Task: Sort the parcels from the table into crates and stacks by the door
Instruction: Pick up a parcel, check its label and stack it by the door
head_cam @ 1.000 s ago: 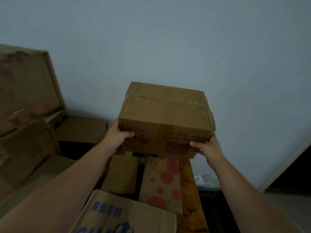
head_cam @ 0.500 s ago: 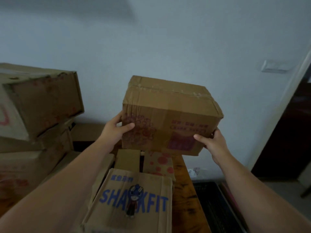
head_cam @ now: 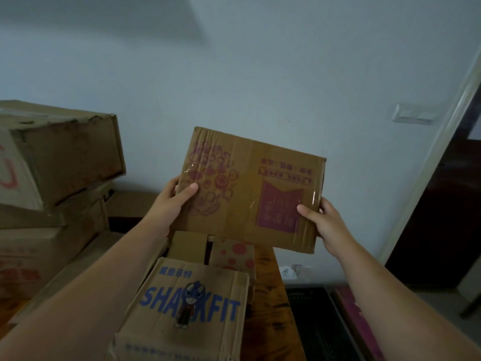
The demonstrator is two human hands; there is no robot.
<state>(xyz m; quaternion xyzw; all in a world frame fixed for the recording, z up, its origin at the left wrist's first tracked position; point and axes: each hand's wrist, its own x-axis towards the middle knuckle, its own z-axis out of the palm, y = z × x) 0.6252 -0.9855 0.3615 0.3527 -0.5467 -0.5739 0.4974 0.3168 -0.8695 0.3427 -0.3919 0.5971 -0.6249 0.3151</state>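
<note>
Filling the left edge, a pile of worn cardboard boxes [head_cam: 65,157] is stacked unevenly, the top one tilted. Next to it the left hand [head_cam: 174,201] grips the left edge of the held parcel [head_cam: 250,188], thumb pressed on the printed face and fingers wrapped behind. The parcel is a taped brown carton with purple-red drawings and a purple-red block of print; it is up in the air in front of the pale wall [head_cam: 260,74], its broad face towards the camera, its right side sitting lower. Below it, on the wooden table [head_cam: 268,295], stand a SHARKFIT box [head_cam: 187,308], a plain small box [head_cam: 187,246] and a red-dotted box [head_cam: 234,254], close together. The right hand [head_cam: 322,222] clasps the parcel's right edge, thumb on the face beside the print block, fingers curled behind. Lower right, a black crate [head_cam: 317,321] sits on the floor just beside the table. A light switch [head_cam: 413,115] is on the wall near the dark doorway [head_cam: 442,217].
</note>
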